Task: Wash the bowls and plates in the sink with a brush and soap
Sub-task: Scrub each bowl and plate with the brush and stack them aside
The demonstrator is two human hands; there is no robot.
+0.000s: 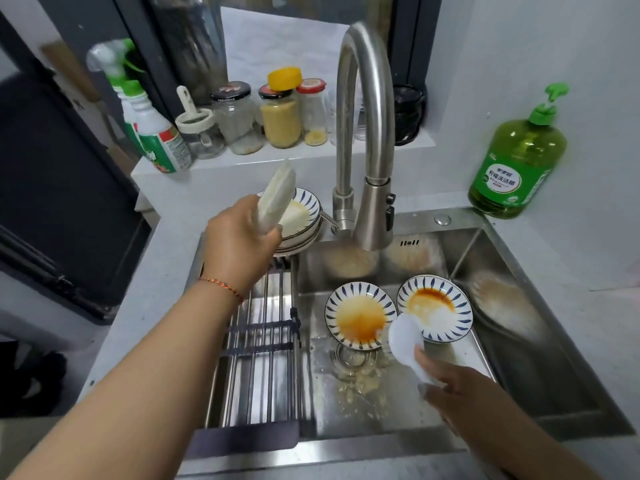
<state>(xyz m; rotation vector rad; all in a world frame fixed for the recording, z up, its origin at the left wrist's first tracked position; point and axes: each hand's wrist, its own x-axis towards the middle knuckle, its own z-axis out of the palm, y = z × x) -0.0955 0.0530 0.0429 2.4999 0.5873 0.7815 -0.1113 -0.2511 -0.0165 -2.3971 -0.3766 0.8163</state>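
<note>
Two hands are at work over the sink point(540, 368). Your left hand point(242, 237) has its fingers point(273, 233) curled tight around the lower end of a pale scrubbing brush point(275, 199), which tilts up and away from your palm. Just beyond those fingers sits a stack of blue-striped bowls point(301, 220) on the sink's back corner, beside the faucet point(367, 140). Your right hand point(460, 386) pinches the handle of a white spoon point(407, 339), thumb on top, with the spoon's bowl pointing away from you. Just past that spoon two sauce-stained plates point(360, 315) lie on the sink floor, side by side and touching, the spoon overlapping the right one's rim. Below your left wrist a drying rack point(263, 341) spans the basin. Far right of your right hand, a green soap bottle point(519, 161) stands on the table point(588, 254).
</note>
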